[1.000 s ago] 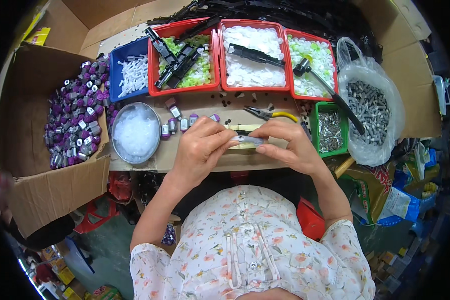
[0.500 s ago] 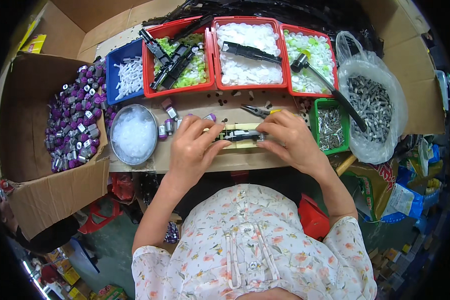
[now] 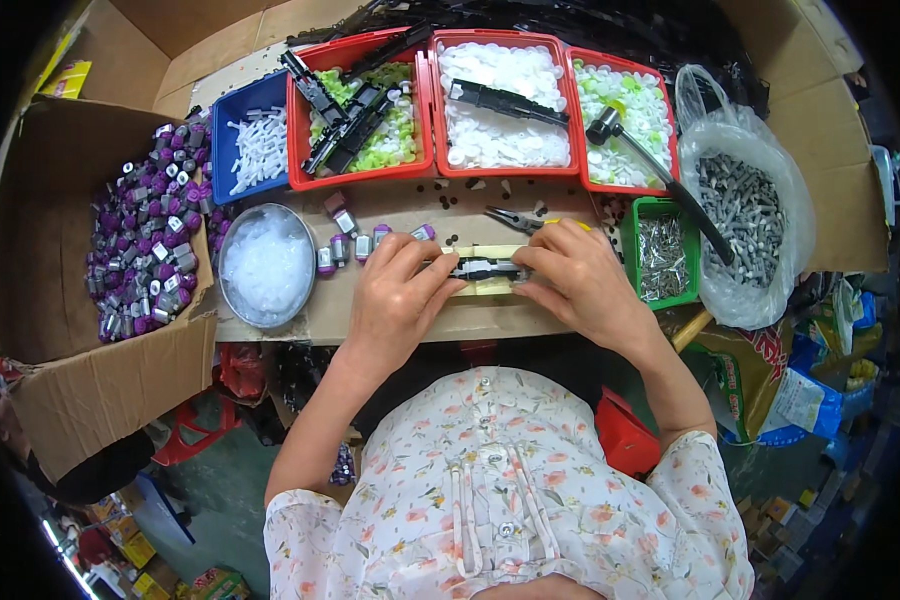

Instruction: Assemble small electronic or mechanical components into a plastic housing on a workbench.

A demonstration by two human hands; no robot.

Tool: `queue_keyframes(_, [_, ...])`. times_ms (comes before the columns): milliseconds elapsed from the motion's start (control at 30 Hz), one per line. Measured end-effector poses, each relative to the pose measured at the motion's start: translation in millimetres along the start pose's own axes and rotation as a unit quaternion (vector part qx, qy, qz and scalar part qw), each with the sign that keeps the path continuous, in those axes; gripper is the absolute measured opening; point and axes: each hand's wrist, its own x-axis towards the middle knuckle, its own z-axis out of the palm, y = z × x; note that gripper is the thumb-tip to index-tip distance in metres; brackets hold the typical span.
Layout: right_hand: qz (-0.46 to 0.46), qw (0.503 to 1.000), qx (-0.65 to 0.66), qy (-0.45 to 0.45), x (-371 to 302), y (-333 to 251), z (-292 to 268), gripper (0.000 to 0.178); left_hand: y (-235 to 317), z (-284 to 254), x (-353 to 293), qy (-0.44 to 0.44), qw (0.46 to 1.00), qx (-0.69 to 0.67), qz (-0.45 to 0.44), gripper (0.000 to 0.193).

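Observation:
Between my two hands lies a black plastic part (image 3: 485, 268) with a grey piece along it, set on a pale yellow block (image 3: 489, 287). My left hand (image 3: 395, 295) grips the part's left end between thumb and fingers. At the other end my right hand (image 3: 575, 268) pinches it, and the fingertips hide what exactly they press. Pliers (image 3: 515, 220) with a yellow handle lie just beyond my right hand. Several small purple-and-grey motors (image 3: 339, 248) stand on the cardboard-covered table, left of my left hand.
Red trays (image 3: 505, 172) of white and green discs line the back, with black parts and a hammer (image 3: 660, 170) across them. A green box (image 3: 662, 207) of metal pins and a bag (image 3: 798, 220) of grey pieces sit right. A round bowl (image 3: 228, 300) and a carton (image 3: 120, 390) stand left.
My left hand has shifted slightly right and down along the black part. The fingers of my right hand have moved a little, still at the same end.

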Motion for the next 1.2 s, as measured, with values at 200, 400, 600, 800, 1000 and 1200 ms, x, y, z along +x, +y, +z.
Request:
queue_keyframes(200, [-0.001,1.0,-0.008,-0.016,1,-5,-4,0.029,1,0,0,-0.003,1.0,-0.004,-0.013,0.027])
queue_keyframes(400, [-0.004,0.999,0.007,-0.033,8,-3,3,0.029,-1,0,-1,0.0,1.0,-0.001,-0.006,0.027])
queue_keyframes(600, [0.002,0.999,0.034,0.028,4,1,4,0.034,1,0,2,0.0,1.0,-0.008,-0.01,0.027])
queue_keyframes(800, [0.013,0.989,0.129,0.069,-3,15,16,0.026,4,7,9,-0.009,1.0,-0.025,-0.012,0.023])
queue_keyframes(1000, [-0.009,0.987,0.135,0.089,0,15,19,0.019,0,13,10,-0.011,1.0,-0.024,0.003,0.016])
queue_keyframes(1200, [-0.035,0.99,0.049,0.125,16,21,-3,0.021,-1,12,10,-0.008,0.999,-0.04,-0.009,0.019])
